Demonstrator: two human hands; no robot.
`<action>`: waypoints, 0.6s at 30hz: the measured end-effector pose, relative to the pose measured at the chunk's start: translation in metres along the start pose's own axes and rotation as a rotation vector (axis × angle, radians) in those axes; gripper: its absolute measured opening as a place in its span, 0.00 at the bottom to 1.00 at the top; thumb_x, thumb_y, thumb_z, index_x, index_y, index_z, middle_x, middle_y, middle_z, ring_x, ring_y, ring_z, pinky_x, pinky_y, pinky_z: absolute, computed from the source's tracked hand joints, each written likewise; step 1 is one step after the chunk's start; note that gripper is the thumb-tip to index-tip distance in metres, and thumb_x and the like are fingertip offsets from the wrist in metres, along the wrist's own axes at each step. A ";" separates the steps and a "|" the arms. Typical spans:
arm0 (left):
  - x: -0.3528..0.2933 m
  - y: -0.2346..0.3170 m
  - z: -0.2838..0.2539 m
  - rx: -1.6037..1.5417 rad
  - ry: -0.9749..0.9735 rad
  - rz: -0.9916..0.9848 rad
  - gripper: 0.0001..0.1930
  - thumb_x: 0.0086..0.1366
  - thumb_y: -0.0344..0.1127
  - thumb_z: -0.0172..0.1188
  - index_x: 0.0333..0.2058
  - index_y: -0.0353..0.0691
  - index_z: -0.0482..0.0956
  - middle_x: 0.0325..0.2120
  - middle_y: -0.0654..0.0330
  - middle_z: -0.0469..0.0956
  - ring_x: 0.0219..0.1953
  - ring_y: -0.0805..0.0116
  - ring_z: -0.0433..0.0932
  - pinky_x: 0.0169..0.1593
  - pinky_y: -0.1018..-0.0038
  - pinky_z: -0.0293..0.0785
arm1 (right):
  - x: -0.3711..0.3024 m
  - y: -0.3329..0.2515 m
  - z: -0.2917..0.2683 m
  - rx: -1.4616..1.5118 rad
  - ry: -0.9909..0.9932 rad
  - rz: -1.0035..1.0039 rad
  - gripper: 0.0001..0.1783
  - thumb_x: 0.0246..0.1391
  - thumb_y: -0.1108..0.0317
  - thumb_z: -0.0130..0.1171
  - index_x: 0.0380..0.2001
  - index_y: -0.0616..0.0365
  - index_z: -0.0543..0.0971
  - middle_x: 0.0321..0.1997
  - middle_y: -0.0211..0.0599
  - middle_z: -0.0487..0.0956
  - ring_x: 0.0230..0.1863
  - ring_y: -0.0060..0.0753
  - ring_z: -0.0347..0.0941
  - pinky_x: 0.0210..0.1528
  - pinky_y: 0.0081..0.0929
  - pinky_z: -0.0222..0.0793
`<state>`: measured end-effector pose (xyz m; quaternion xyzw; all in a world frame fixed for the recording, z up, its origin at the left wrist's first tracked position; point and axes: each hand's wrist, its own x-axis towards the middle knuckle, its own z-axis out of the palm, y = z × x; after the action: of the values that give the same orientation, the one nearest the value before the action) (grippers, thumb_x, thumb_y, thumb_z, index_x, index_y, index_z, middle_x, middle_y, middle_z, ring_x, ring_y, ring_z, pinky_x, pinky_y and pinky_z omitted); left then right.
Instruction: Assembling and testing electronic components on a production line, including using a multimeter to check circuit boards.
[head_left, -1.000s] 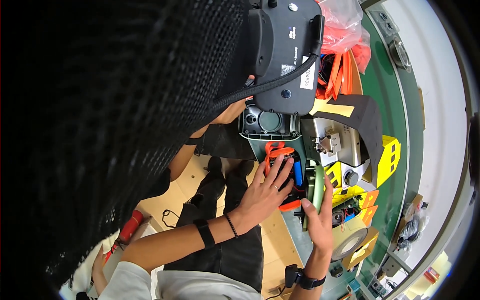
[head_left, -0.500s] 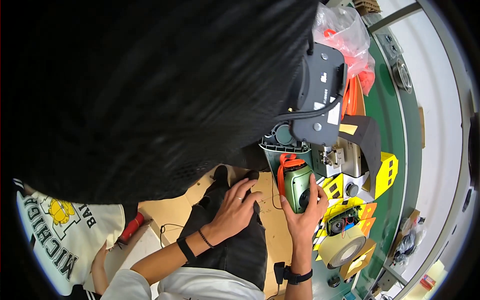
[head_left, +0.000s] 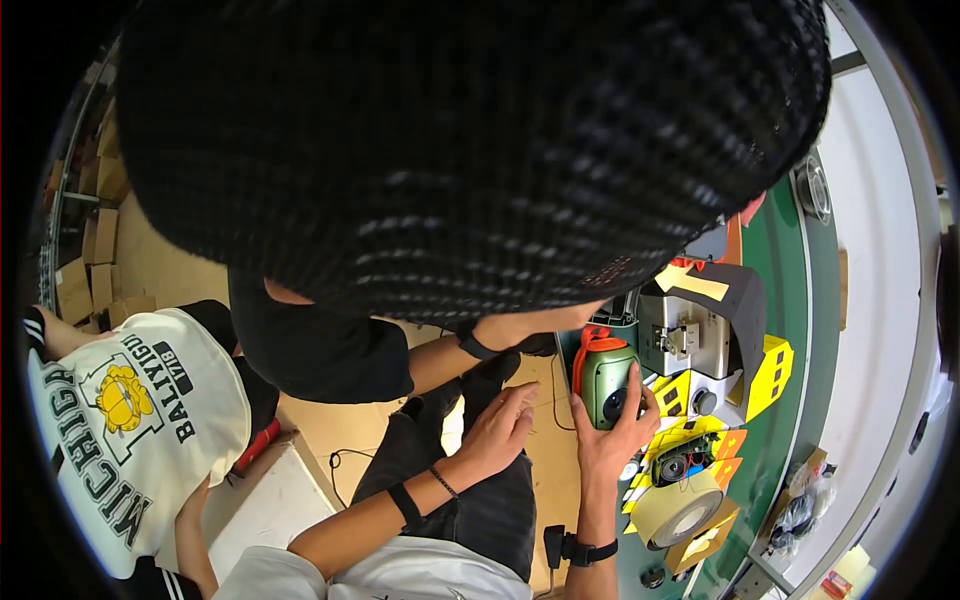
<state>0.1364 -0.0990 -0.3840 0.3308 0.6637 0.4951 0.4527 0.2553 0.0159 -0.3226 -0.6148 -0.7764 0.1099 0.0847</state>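
Observation:
A rounded green device (head_left: 606, 383) with a black round face and an orange strap (head_left: 588, 350) sits at the bench's near edge. My right hand (head_left: 615, 440) grips its near end, thumb on one side and fingers on the other. My left hand (head_left: 497, 432) hovers over my lap with nothing in it, its fingers stretched out and slightly apart. Beside the device, on the right, lies an opened housing (head_left: 688, 462) with a speaker and wires showing.
A co-worker's black knit cap (head_left: 470, 180) hides much of the upper view; their forearm (head_left: 440, 362) reaches toward the bench. A tape roll (head_left: 655, 512), yellow card pieces (head_left: 770, 378) and a metal fixture (head_left: 690, 335) stand on the green bench (head_left: 785, 290). Another person sits left.
The co-worker has leaned across, and their cap now covers the dark grey unit with cables. My left hand has shifted slightly right; my right hand still grips the green device.

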 end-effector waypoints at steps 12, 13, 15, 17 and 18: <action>0.039 0.012 0.020 -0.125 -0.033 -0.050 0.21 0.72 0.29 0.47 0.62 0.33 0.63 0.50 0.46 0.75 0.49 0.55 0.78 0.54 0.64 0.73 | 0.002 0.002 0.003 0.007 -0.016 -0.001 0.54 0.35 0.54 0.79 0.69 0.39 0.66 0.59 0.57 0.65 0.61 0.60 0.60 0.65 0.54 0.53; 0.042 0.009 0.023 -0.135 -0.022 -0.028 0.21 0.73 0.29 0.46 0.62 0.33 0.63 0.51 0.46 0.75 0.49 0.55 0.78 0.54 0.63 0.73 | 0.002 0.002 0.005 0.013 -0.023 0.007 0.54 0.35 0.53 0.79 0.69 0.39 0.66 0.59 0.57 0.65 0.60 0.60 0.60 0.65 0.54 0.54; 0.049 0.002 0.028 -0.121 -0.022 -0.008 0.21 0.73 0.30 0.46 0.62 0.32 0.62 0.51 0.46 0.75 0.49 0.54 0.78 0.54 0.63 0.73 | 0.003 0.002 0.009 0.021 -0.016 0.001 0.54 0.35 0.53 0.79 0.69 0.39 0.67 0.59 0.57 0.65 0.60 0.60 0.60 0.64 0.54 0.54; 0.053 0.003 0.033 -0.113 -0.028 0.012 0.21 0.73 0.30 0.46 0.62 0.32 0.62 0.51 0.47 0.75 0.49 0.54 0.78 0.55 0.63 0.73 | 0.002 0.006 0.012 0.022 -0.006 0.000 0.53 0.35 0.53 0.79 0.69 0.39 0.67 0.58 0.57 0.65 0.60 0.60 0.60 0.64 0.54 0.54; 0.054 0.004 0.036 -0.136 -0.047 -0.027 0.21 0.74 0.33 0.46 0.62 0.31 0.63 0.53 0.43 0.73 0.53 0.50 0.75 0.57 0.61 0.70 | 0.001 0.008 0.014 0.016 0.004 -0.010 0.53 0.36 0.53 0.78 0.69 0.40 0.67 0.58 0.57 0.65 0.59 0.60 0.61 0.64 0.53 0.55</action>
<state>0.1494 -0.0370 -0.3988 0.3019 0.6222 0.5251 0.4960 0.2589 0.0176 -0.3387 -0.6104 -0.7784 0.1146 0.0916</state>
